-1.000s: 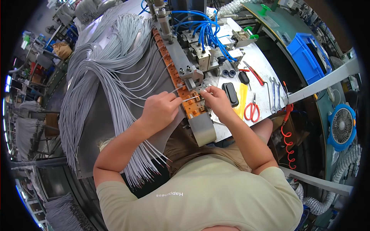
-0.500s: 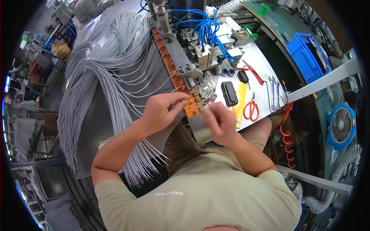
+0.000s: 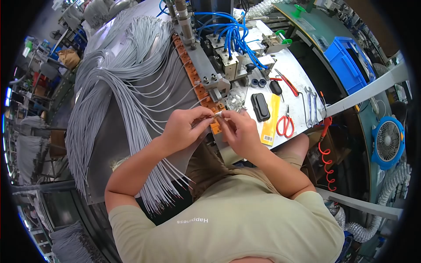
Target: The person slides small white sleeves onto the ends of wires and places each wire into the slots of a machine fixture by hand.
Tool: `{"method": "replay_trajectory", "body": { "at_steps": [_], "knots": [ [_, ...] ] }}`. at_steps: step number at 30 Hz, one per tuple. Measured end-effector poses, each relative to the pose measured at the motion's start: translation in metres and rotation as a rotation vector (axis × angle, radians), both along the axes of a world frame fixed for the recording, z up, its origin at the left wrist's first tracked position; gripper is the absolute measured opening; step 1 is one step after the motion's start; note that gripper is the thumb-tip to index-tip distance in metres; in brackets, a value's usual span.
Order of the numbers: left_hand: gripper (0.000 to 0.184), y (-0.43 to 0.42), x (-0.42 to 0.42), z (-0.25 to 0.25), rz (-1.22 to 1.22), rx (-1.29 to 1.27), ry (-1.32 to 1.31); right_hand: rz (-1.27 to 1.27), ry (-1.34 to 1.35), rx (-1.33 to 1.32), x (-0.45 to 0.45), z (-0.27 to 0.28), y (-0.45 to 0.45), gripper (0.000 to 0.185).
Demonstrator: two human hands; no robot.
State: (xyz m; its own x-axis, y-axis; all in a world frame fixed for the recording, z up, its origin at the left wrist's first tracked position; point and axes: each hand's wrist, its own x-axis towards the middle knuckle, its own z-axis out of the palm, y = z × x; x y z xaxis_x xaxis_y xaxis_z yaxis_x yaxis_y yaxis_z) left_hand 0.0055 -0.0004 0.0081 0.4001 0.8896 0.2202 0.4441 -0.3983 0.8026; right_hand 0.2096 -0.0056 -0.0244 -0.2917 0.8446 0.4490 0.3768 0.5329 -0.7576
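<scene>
My left hand (image 3: 186, 127) is closed in a pinch over the orange fixture strip (image 3: 191, 72), apparently on the end of a grey cable, mostly hidden by the fingers. My right hand (image 3: 240, 130) pinches a small white piece (image 3: 219, 114), which looks like a connector housing. The fingertips of both hands meet at this piece, above the near orange blocks (image 3: 215, 128). Several grey cables from the large bundle (image 3: 127, 74) run to slots along the strip. Beside my right hand lies a heap of small clear-white parts (image 3: 236, 98).
A machine with blue air tubes (image 3: 232, 37) stands behind the strip. On the white tabletop lie a black case (image 3: 261, 107), a yellow packet (image 3: 270, 122), red-handled scissors (image 3: 285, 125) and wrenches (image 3: 312, 105). A blue crate (image 3: 346, 65) and blue fan (image 3: 388, 142) are at right.
My right hand has moved left from beside the fixture to meet my left fingertips, with the small white piece now visible there. My left hand has barely moved.
</scene>
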Motion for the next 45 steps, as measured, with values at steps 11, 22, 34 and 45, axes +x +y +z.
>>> {"method": "replay_trajectory", "body": {
  "at_steps": [11,22,34,45],
  "knots": [
    [0.013,0.000,-0.001,-0.001,-0.014,-0.134,-0.047,-0.001,0.130,-0.114,-0.006,-0.002,0.001,0.008],
    [0.014,0.000,0.002,0.003,0.021,-0.045,0.013,0.070,0.147,-0.392,-0.001,0.008,0.004,0.012],
    [0.015,0.000,0.000,0.000,-0.035,-0.039,-0.008,0.203,0.231,-0.528,0.003,0.009,0.013,0.012],
    [0.016,0.000,-0.001,0.001,-0.109,-0.490,-0.290,0.101,-0.092,0.264,0.007,0.002,0.021,0.011]
  ]
}}
